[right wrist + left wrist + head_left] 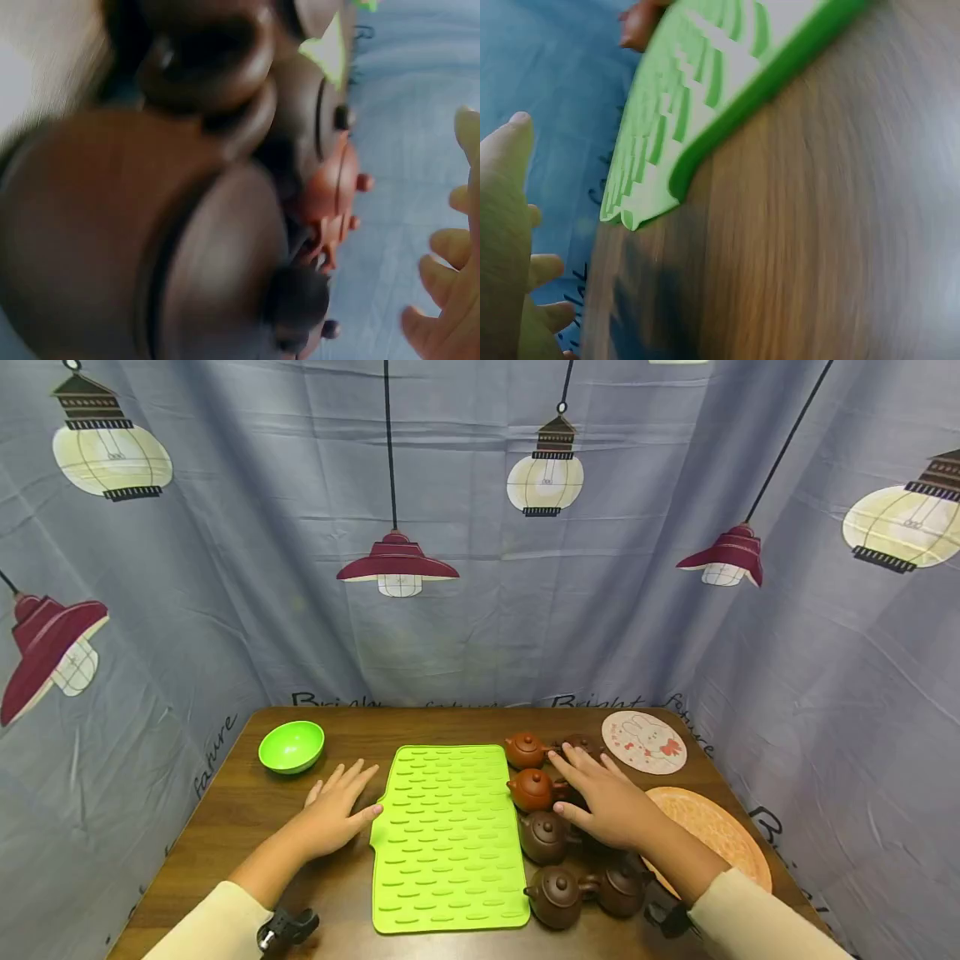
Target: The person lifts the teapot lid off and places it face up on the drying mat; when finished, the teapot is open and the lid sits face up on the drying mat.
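Note:
My left hand (335,814), fingers spread and holding nothing, hovers over the table at the left edge of a lime-green ridged mat (450,839). My right hand (609,802) is spread above a cluster of small teapots and partly hides some of them. Two reddish-orange teapots, a far one (527,749) and a nearer one (533,790), stand along the mat's right edge. Nearer the front are dark brown teapots: one (545,837) beside the mat, another (556,897) at its corner, a third (621,890) to the right. The right wrist view shows blurred brown teapots (97,240) close up.
A green bowl (292,747) sits at the back left of the wooden table (217,860). On the right lie a round mat with a rabbit print (643,742) and a larger round orange-patterned mat (712,831). Behind the table hangs a grey-blue curtain (480,635).

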A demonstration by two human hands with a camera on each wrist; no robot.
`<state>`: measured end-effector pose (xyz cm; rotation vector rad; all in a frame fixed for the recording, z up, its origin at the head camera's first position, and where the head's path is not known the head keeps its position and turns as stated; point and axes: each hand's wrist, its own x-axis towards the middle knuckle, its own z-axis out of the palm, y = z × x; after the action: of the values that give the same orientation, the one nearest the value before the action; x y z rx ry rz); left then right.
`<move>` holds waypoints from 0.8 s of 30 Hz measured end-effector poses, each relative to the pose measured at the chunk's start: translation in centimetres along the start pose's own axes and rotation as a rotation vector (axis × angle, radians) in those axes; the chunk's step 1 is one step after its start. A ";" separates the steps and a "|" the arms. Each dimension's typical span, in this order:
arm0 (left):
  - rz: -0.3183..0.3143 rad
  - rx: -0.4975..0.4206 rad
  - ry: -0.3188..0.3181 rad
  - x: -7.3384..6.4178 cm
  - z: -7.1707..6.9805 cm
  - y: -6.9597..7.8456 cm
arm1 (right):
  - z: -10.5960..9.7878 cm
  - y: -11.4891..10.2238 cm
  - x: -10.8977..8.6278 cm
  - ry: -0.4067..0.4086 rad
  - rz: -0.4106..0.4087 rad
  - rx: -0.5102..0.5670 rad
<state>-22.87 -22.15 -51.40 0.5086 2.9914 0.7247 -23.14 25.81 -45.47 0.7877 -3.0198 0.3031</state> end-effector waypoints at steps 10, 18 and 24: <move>-0.103 -0.314 0.064 -1.2 2.8 -1.2 | 0.1 -2.9 -2.9 0.050 0.055 0.262; -0.165 -0.430 0.089 -1.9 3.9 -2.3 | 1.4 -4.3 -5.3 0.099 0.147 0.354; -0.114 -0.371 0.069 -1.6 3.9 -2.0 | 2.4 -4.9 -6.1 0.129 0.157 0.374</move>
<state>-21.56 -22.65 -55.91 0.2961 2.8123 1.2692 -15.34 24.10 -47.21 0.5145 -2.9427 0.9036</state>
